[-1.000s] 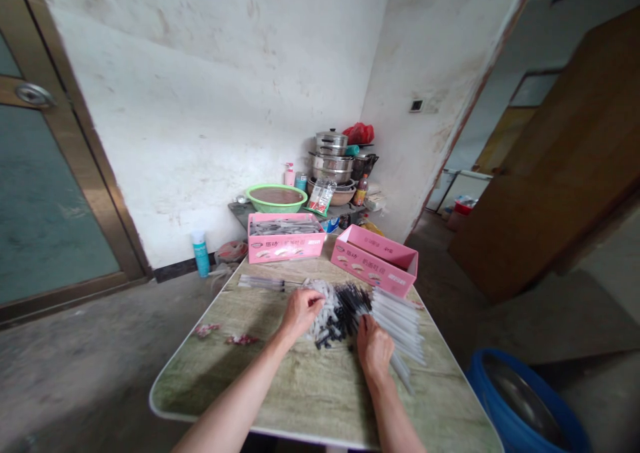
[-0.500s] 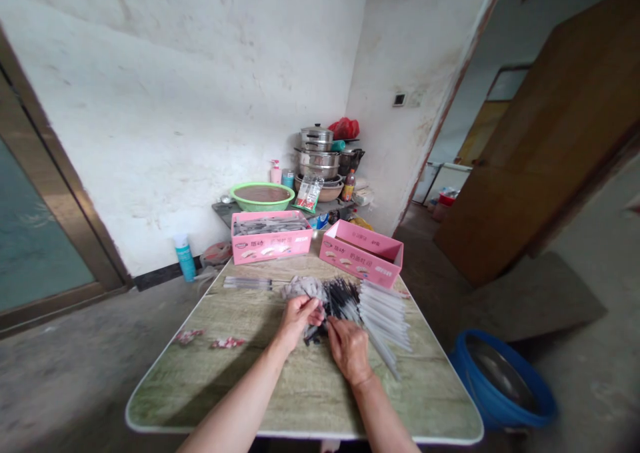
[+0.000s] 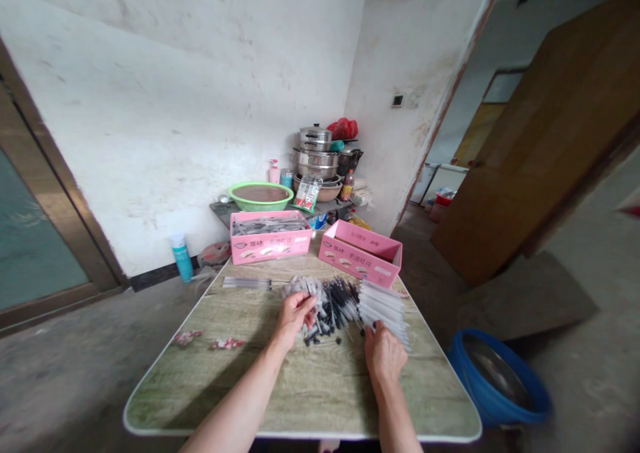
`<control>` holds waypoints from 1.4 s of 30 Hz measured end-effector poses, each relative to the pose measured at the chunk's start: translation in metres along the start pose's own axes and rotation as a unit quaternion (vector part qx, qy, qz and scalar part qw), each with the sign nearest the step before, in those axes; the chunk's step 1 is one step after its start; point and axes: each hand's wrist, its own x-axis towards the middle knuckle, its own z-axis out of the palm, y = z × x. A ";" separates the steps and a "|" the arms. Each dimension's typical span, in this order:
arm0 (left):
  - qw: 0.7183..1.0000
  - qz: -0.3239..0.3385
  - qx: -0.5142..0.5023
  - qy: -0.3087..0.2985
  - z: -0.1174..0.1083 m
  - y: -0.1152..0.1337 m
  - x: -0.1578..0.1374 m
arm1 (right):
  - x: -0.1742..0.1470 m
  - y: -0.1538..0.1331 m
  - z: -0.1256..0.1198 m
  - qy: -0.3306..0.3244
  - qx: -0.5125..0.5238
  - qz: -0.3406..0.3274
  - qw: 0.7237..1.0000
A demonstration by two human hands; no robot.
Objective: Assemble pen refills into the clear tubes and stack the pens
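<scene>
My left hand (image 3: 296, 316) is pinched closed at the front of a heap of small grey-white pieces (image 3: 305, 285); what lies between its fingertips is too small to make out. My right hand (image 3: 385, 351) is closed at the near left edge of a row of translucent pen-like tubes (image 3: 383, 304). A dark tip shows at its thumb, and the rest of the tube it grips is hidden. Between the hands lies a pile of thin black-ended sticks (image 3: 340, 299), with small black pieces (image 3: 314, 336) scattered in front.
Two pink boxes stand at the table's far edge: the left box (image 3: 270, 246) is full of similar tubes, and the right box (image 3: 360, 259) is open. A few tubes (image 3: 247, 283) lie at left. A green basin (image 3: 260, 206) and stacked pots (image 3: 316, 163) are behind; a blue bucket (image 3: 537, 399) stands right.
My right hand has moved right, from beside my left hand to the row of tubes. The tube that slanted out under it now lies hidden at the row. My left hand has barely shifted.
</scene>
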 end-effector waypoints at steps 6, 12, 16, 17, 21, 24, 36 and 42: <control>1.000 0.015 0.011 -0.025 0.000 0.003 -0.002 | 0.005 0.002 0.001 0.012 0.008 -0.045 0.999; 0.993 0.009 0.035 -0.111 0.001 0.004 -0.006 | 0.010 -0.006 -0.009 0.066 0.389 -0.066 0.916; 0.986 -0.009 0.046 -0.159 0.002 0.002 -0.009 | 0.014 -0.020 -0.003 0.006 0.621 -0.026 0.783; 0.986 -0.010 0.043 -0.160 0.002 0.002 -0.010 | 0.014 -0.024 0.001 -0.007 0.648 -0.006 0.762; 0.989 -0.006 0.015 -0.148 0.002 0.001 -0.008 | 0.012 -0.034 0.014 -0.068 0.708 0.043 0.701; 0.992 -0.003 -0.013 -0.123 0.002 0.002 -0.006 | 0.009 -0.035 0.014 -0.117 0.751 0.053 0.648; 0.991 0.029 -0.122 0.045 -0.003 0.008 0.000 | 0.012 -0.027 0.017 -0.148 0.837 0.038 0.526; 0.990 0.032 -0.127 0.056 -0.003 0.008 0.001 | 0.016 -0.025 0.021 -0.132 0.849 0.059 0.508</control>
